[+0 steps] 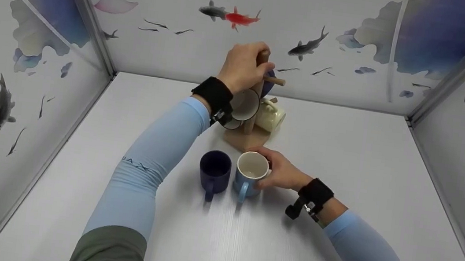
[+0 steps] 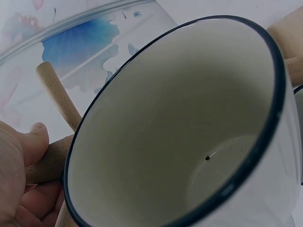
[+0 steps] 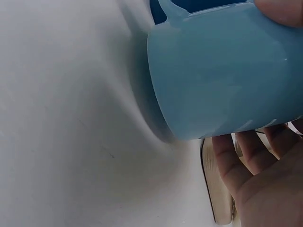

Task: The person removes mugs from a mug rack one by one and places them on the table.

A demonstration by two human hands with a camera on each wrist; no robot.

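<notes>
My left hand (image 1: 242, 67) grips the top of the post of a wooden mug tree (image 1: 248, 128); in the left wrist view its thumb and fingers wrap the wood. Close to that hand hangs a white mug with a dark rim (image 2: 279, 184), its mouth facing the wrist camera. My right hand (image 1: 283, 171) holds a light blue mug (image 3: 218, 75) by its side, thumb on one side and fingers on the other. That mug is upright at the table, its handle toward me. Left of it stands a dark blue mug (image 1: 215, 172), handle also toward me.
A cream mug (image 1: 272, 116) hangs on the right of the tree, and a dark blue item (image 1: 268, 86) shows behind the post. Another rim (image 1: 233, 124) peeks out low on the left. A bare peg (image 1: 275, 81) points right. Printed walls (image 1: 136, 47) enclose the white table (image 1: 344, 162).
</notes>
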